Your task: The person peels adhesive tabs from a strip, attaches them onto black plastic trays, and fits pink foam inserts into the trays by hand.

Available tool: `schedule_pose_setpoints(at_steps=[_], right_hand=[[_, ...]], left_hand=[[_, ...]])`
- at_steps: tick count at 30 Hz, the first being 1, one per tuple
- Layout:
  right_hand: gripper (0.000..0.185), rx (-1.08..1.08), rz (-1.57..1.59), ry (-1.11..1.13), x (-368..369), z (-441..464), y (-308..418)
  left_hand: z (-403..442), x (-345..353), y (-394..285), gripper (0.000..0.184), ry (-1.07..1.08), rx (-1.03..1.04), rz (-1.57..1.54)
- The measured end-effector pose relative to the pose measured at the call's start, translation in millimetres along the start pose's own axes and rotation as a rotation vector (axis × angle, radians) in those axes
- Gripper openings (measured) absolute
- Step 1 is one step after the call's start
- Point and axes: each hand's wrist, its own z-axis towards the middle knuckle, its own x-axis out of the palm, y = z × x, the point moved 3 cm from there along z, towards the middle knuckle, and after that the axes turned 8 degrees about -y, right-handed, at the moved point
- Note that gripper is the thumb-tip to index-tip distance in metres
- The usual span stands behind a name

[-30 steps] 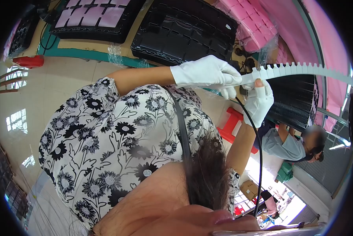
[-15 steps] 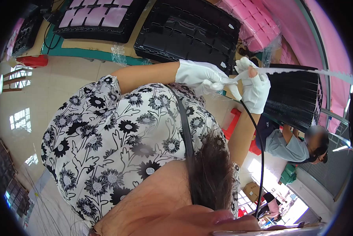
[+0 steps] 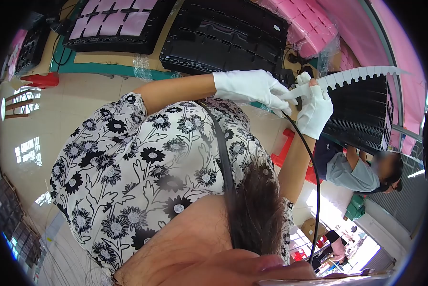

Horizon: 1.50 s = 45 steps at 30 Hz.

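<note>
A long white strip [image 3: 361, 75] with teeth or notches along one edge stretches from between my hands out to the right, arching slightly. My right hand [image 3: 315, 112], in a white glove with a bare fingertip showing, is closed around it near its left part. My left hand [image 3: 256, 89], also gloved in white, pinches the near end beside the right hand. Its exact finger contact is partly hidden. A thin black cable [image 3: 317, 190] runs down from just under the left fingers; I cannot tell whether they touch it.
Black trays [image 3: 223, 38] lie on the table ahead, with a tray of pink pieces [image 3: 114, 19] to the left. Stacked pink sheets [image 3: 307, 26] stand at back right. Beside my right hand is a stack of black ribbed pieces [image 3: 359, 109]. A person [image 3: 352, 171] sits at the right.
The strip has turned from nearly edge-on to showing its broad face, and its far part has risen into an arch. My left fingers have shifted slightly right along its near end.
</note>
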Motion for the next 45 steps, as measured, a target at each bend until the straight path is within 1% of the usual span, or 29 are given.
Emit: schedule_pose_setpoints(at_steps=[1,3,7,10,12,14,16,17,18,20,21,22,24,28,30,31,34,35,36,37,38,39,40,43,45], right_hand=[[0.031,0.0,0.0,-0.002,0,-2,2],[0.03,-0.145,-0.269,0.002,1,-7,11],[0.032,-0.105,-0.242,-0.006,-3,-3,5],[0.035,-0.058,-0.182,0.057,-11,2,-2],[0.031,-0.194,-0.297,-0.044,-26,-1,5],[0.015,-0.687,-0.52,-0.179,-27,-20,25],[0.014,-0.985,-0.641,-0.234,-38,-34,36],[0.015,-0.988,-0.655,-0.146,-40,-42,39],[0.015,-0.986,-0.657,-0.15,-38,-46,46],[0.016,-1.157,-0.908,0.184,-23,-57,55],[0.017,-1.201,-0.92,0.218,-18,-57,54],[0.017,-1.205,-0.921,0.214,-18,-57,53],[0.016,-1.167,-0.951,0.25,-16,-56,51],[0.011,-1.111,-1.013,0.286,-12,-54,52],[0.01,-1.099,-1.034,0.292,-10,-53,52],[0.009,-1.089,-1.056,0.299,-8,-52,52],[0.008,-1.065,-1.058,0.306,-6,-51,54],[0.008,-1.065,-1.059,0.305,-5,-51,55],[0.007,-1.034,-1.067,0.332,-4,-51,56],[0.007,-1.004,-1.074,0.357,-4,-51,56],[0.007,-1.003,-1.075,0.356,-4,-51,58],[0.007,-0.977,-1.081,0.396,-4,-51,59],[0.007,-0.952,-1.086,0.436,-4,-50,59],[0.007,-1.012,-1.122,0.461,-1,-53,63],[0.008,-1.022,-1.124,0.466,-1,-52,63]], left_hand=[[2,2,4,0.043,0.002,0.0,0.0],[3,5,7,0.041,-0.011,-0.003,-0.364],[-1,7,3,0.039,0.07,0.004,-0.404],[1,8,7,0.036,0.127,0.016,-0.445],[-4,9,2,0.036,0.124,0.016,-0.437],[-5,9,-1,0.037,0.11,0.007,-0.42],[-7,9,-2,0.037,0.098,-0.007,-0.406],[-7,9,-3,0.04,0.093,0.001,-0.417],[-8,10,-3,0.043,0.092,0.006,-0.426],[-6,13,0,0.042,0.091,0.01,-0.468],[-6,14,0,0.042,0.083,0.016,-0.511],[-7,14,-3,0.042,0.085,0.02,-0.508],[-12,10,-11,0.042,-0.002,0.028,-0.291],[-10,13,-7,0.042,0.006,0.019,-0.375],[-16,14,-19,0.039,0.027,-0.038,-0.48],[-17,14,-21,0.039,0.026,-0.038,-0.481],[-18,13,-22,0.039,0.009,0.0,-0.46],[-17,13,-21,0.038,0.009,0.014,-0.381],[-16,12,-19,0.037,0.009,0.028,-0.302],[-14,11,-16,0.037,0.01,0.028,-0.302],[-13,11,-13,0.036,0.013,0.073,-0.257],[-12,10,-13,0.036,0.016,0.12,-0.212],[-13,9,-15,0.036,0.016,0.121,-0.21],[-15,7,-18,0.037,0.035,0.095,-0.13],[-12,5,-15,0.036,0.031,0.212,-0.104]])
